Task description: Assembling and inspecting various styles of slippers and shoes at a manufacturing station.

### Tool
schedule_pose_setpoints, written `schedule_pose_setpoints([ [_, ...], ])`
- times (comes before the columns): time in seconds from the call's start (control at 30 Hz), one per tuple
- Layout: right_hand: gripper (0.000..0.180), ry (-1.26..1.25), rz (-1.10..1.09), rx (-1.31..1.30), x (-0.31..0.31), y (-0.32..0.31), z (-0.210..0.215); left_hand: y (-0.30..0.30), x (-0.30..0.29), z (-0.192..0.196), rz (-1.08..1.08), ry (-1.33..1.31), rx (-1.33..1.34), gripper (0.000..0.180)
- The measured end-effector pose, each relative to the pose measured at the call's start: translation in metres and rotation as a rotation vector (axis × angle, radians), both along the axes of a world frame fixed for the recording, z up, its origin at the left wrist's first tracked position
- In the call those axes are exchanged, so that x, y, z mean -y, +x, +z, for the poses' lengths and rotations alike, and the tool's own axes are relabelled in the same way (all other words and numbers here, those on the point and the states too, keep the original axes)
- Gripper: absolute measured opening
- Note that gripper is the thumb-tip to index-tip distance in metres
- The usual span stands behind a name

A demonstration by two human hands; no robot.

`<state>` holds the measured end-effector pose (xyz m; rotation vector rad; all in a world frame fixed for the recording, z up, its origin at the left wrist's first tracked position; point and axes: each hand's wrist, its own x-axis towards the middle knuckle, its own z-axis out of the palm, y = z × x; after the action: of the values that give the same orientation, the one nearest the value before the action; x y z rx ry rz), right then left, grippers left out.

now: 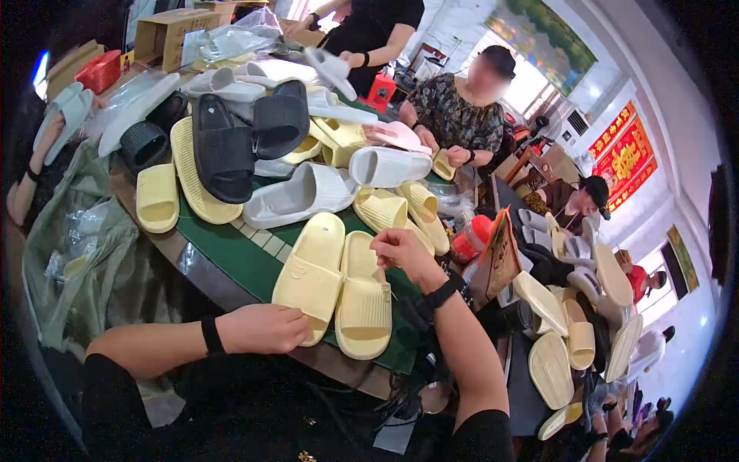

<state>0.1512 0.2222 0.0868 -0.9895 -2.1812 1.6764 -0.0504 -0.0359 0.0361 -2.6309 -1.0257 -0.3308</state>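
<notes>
A pair of pale yellow slippers lies side by side at the table's near edge: the left slipper [308, 281] and the right slipper [365, 296], both with ribbed straps. At the front end of the left one, my left hand [265, 327] is closed, its curled fingers against the slipper's edge. My right hand [406, 256] hovers beside the right slipper's far part, thumb and fingers pinched together. Whatever that pinch holds, if anything, is too small to make out. Black bands circle both my wrists.
Black slippers [223, 150], grey slippers [300, 192] and more yellow slippers [158, 199] pile up beyond the pair. A red-lidded jar [473, 235] and a brown box [493, 266] stand to the right. A co-worker in a patterned top [454, 115] handles a yellow slipper across the table.
</notes>
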Motion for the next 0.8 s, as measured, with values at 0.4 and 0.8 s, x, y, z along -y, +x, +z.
schedule_pose_setpoints([
  [0.4,0.014,0.236,0.198,0.207,-0.008,0.002,-0.019,0.011,-0.001,-0.008,0.046,0.052,-0.078,0.014],
  [0.8,0.01,0.16,-0.028,-0.009,-0.007,0.004,-0.014,0.031,0.007,-0.002,0.229,-0.371,0.919,0.016],
])
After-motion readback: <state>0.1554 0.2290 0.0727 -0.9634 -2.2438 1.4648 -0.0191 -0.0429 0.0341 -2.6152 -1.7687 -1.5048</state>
